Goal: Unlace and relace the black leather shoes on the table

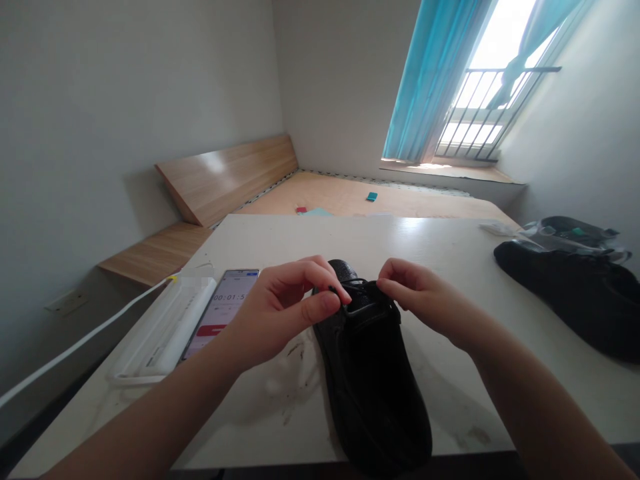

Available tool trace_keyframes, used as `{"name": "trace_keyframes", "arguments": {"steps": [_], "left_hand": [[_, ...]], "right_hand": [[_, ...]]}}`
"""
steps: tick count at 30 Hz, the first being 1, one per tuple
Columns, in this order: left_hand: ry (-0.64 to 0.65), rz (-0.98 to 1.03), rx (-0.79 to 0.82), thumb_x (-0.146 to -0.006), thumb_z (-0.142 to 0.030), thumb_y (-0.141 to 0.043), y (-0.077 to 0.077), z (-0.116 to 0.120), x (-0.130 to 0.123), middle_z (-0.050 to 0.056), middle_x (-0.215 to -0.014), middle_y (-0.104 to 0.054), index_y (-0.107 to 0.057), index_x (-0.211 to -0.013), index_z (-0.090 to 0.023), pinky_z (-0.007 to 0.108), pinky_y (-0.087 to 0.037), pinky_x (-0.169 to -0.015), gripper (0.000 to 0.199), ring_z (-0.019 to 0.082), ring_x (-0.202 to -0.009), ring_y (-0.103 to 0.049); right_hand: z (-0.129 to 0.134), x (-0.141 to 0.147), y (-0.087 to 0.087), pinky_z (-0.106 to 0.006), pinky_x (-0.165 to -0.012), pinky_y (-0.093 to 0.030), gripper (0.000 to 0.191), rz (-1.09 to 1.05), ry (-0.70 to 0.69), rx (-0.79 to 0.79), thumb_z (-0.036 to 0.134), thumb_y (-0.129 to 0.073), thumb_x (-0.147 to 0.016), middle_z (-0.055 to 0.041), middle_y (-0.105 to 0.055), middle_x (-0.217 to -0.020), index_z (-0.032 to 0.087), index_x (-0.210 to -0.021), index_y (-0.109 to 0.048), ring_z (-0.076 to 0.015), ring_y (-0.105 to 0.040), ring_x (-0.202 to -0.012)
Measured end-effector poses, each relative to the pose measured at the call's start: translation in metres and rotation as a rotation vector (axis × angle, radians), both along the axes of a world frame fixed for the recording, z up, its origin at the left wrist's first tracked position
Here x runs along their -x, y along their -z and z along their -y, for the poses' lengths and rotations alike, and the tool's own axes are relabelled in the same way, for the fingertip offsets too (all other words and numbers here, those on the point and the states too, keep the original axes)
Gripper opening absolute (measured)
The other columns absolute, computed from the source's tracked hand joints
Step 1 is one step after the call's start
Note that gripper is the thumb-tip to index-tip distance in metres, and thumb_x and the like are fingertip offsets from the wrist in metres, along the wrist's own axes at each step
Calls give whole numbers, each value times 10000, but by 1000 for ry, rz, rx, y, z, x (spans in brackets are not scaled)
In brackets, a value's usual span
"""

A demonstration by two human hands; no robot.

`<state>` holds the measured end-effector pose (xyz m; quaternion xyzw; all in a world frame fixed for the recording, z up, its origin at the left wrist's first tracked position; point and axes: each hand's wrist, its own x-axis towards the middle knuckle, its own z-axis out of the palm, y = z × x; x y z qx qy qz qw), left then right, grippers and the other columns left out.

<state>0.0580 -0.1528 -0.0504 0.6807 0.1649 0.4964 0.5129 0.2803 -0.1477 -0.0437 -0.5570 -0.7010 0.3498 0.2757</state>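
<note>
As both hands work over the table [440, 260], a phone [225, 313] lies at far left, showing a timer. Left hand [277, 310] pinches a thin dark lace [356, 283] between thumb and fingers. A black shoe [370, 380] lies between and just below the hands, its long axis running toward the person. Right hand [420, 297] has fingertips closed on the lace, apparently. A second dark shoe [565, 300] sits at far right.
</note>
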Motion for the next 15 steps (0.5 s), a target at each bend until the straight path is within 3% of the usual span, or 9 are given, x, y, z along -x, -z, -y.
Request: {"name": "trace_keyframes", "arguments": {"steps": [3, 6, 9, 12, 15], "left_hand": [[-31, -19, 6, -834, -324, -678, -1, 1, 0, 27, -765, -595, -715, -798, -213, 269, -412, -662, 122, 131, -718, -520], [-54, -26, 1, -817, -344, -694, -2, 1, 0, 36, -749, -621, -717, -782, -208, 279, -436, -660, 142, 137, -710, -537], [-45, -12, 45, -804, -369, -705, -1, 1, 0, 46, -753, -656, -716, -799, -201, 282, -480, -659, 168, 144, -707, -582], [-13, 28, 112, -816, -355, -696, -1, 2, 0, 32, -767, -677, -714, -831, -221, 274, -514, -674, 136, 135, -704, -615], [10, 61, 97, -817, -337, -697, -2, 3, 1, 19, -722, -663, -721, -831, -232, 271, -516, -667, 109, 135, -694, -616]], "right_hand": [[3, 0, -3, -259, -558, -362, 255, 10, 0, -83, 416, -503, -853, 18, -507, -680, 191, -732, -497, -121, -450, -620], [9, -3, -7, -271, -562, -383, 208, 184, 12, -255, 372, -496, -897, -2, -582, -735, 201, -787, -539, -135, -502, -635], [14, -7, -12, -286, -573, -403, 199, 305, -63, -362, 344, -478, -931, -21, -614, -789, 211, -819, -575, -153, -539, -677], [21, -6, -17, -345, -753, -453, 235, 251, -116, -491, 308, -427, -967, -51, -640, -919, 214, -898, -630, -192, -579, -869], [37, 5, -23, -365, -944, -426, 257, 109, -245, -582, 258, -406, -978, -55, -621, -1128, 250, -1104, -630, -208, -536, -1098]]}}
